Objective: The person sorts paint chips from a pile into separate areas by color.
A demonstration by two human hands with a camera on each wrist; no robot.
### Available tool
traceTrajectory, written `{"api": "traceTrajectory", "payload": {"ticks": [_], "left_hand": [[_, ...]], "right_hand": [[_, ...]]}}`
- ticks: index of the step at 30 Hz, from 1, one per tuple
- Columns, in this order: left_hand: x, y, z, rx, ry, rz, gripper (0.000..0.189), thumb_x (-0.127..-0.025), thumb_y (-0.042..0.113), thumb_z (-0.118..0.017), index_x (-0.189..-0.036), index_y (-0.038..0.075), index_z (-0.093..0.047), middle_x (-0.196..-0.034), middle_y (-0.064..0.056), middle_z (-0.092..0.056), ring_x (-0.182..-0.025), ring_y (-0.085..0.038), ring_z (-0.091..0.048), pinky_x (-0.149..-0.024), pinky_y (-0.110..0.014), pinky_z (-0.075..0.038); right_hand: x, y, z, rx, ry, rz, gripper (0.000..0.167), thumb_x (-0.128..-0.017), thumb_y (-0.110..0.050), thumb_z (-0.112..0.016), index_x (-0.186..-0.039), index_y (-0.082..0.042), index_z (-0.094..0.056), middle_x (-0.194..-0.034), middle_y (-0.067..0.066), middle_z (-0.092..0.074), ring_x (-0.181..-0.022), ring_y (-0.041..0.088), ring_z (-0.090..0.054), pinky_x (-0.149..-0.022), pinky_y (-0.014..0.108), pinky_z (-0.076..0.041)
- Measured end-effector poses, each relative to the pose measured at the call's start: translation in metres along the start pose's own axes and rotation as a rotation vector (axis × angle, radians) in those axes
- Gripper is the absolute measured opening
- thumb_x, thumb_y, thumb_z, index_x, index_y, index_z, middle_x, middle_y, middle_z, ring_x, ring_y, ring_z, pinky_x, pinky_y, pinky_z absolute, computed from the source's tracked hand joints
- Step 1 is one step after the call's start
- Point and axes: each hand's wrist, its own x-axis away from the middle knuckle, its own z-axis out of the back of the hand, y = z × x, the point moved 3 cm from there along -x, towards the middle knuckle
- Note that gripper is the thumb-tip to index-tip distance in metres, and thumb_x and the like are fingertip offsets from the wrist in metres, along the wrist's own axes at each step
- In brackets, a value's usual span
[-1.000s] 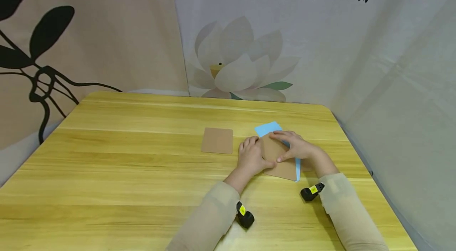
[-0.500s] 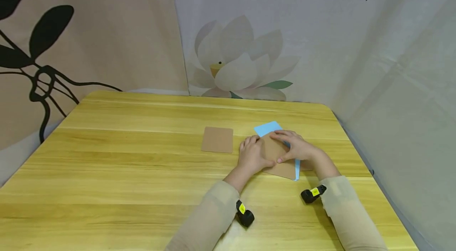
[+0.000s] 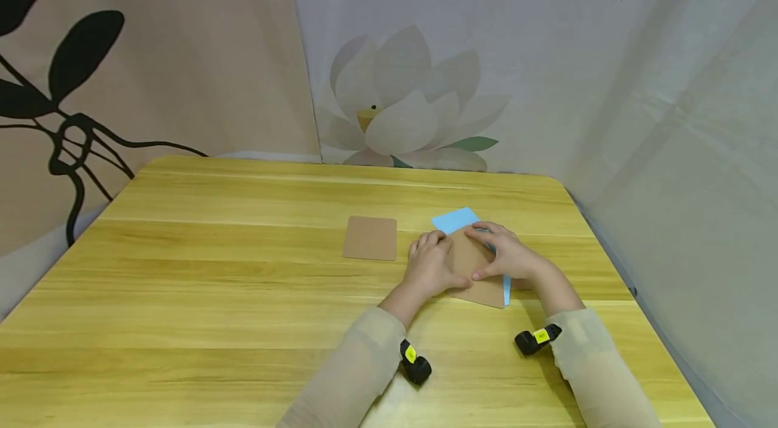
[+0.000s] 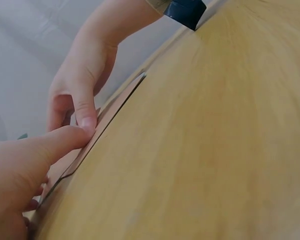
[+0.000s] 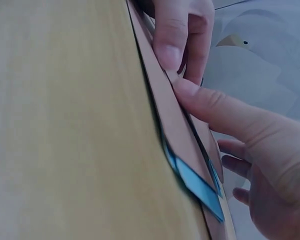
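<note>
Square brown cards lie in a loose, overlapping pile right of the table's middle, with the upper brown card (image 3: 467, 254) above another brown card (image 5: 165, 115). My left hand (image 3: 428, 267) grips the upper card on its left side, thumb at the near edge. On the right side, my right hand (image 3: 506, 252) holds it between thumb and fingers. Both thumb tips almost meet in the two wrist views. A blue card (image 3: 456, 219) sticks out behind the pile, and blue corners (image 5: 197, 186) show beneath the brown cards at the right. Part of the pile is hidden by my hands.
One separate brown card (image 3: 370, 237) lies flat to the left of the pile. The wooden table (image 3: 213, 320) ends at a printed curtain (image 3: 413, 97) behind and on the right. A small black camera (image 3: 416, 362) sits on each wrist.
Both hands keep their hold on the upper card; the right hand's fingers shift very slightly. The view also moves a little, and the separate brown card stays in place.
</note>
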Motion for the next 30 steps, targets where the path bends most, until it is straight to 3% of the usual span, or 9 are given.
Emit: {"api": "traceTrajectory", "payload": {"ticks": [9, 15, 23, 30], "left_hand": [[-0.001, -0.001, 0.0, 0.004, 0.005, -0.064, 0.09, -0.069, 0.058, -0.077, -0.139, 0.008, -0.051, -0.138, -0.006, -0.042, -0.126, -0.023, -0.035, -0.104, -0.04, -0.028], [0.003, -0.005, 0.009, 0.057, 0.019, -0.134, 0.089, -0.068, 0.05, -0.08, -0.139, 0.007, -0.05, -0.138, -0.006, -0.041, -0.128, -0.024, -0.032, -0.106, -0.042, -0.026], [0.01, -0.017, 0.022, 0.133, 0.042, -0.251, 0.09, -0.068, 0.044, -0.081, -0.141, 0.004, -0.047, -0.139, -0.009, -0.039, -0.13, -0.025, -0.03, -0.107, -0.045, -0.023], [0.015, -0.034, 0.031, 0.152, 0.034, -0.279, 0.092, -0.065, 0.043, -0.081, -0.14, 0.001, -0.047, -0.141, -0.011, -0.038, -0.131, -0.027, -0.029, -0.107, -0.046, -0.023]], "right_hand": [[0.01, -0.01, 0.0, 0.01, 0.031, -0.004, 0.102, -0.067, -0.043, -0.086, -0.148, -0.007, -0.036, -0.153, 0.017, -0.021, -0.137, 0.041, -0.016, -0.101, 0.063, -0.024], [0.014, -0.016, -0.001, 0.023, 0.065, 0.012, 0.103, -0.066, -0.045, -0.086, -0.148, -0.007, -0.037, -0.151, 0.016, -0.023, -0.136, 0.04, -0.018, -0.1, 0.064, -0.024], [0.013, -0.023, -0.003, 0.038, 0.087, 0.053, 0.102, -0.067, -0.05, -0.083, -0.149, -0.011, -0.036, -0.151, 0.015, -0.024, -0.136, 0.039, -0.019, -0.098, 0.065, -0.026], [0.003, -0.036, -0.011, 0.06, 0.111, 0.076, 0.098, -0.068, -0.05, -0.083, -0.148, -0.013, -0.039, -0.151, 0.014, -0.028, -0.135, 0.035, -0.025, -0.097, 0.059, -0.034]]}}
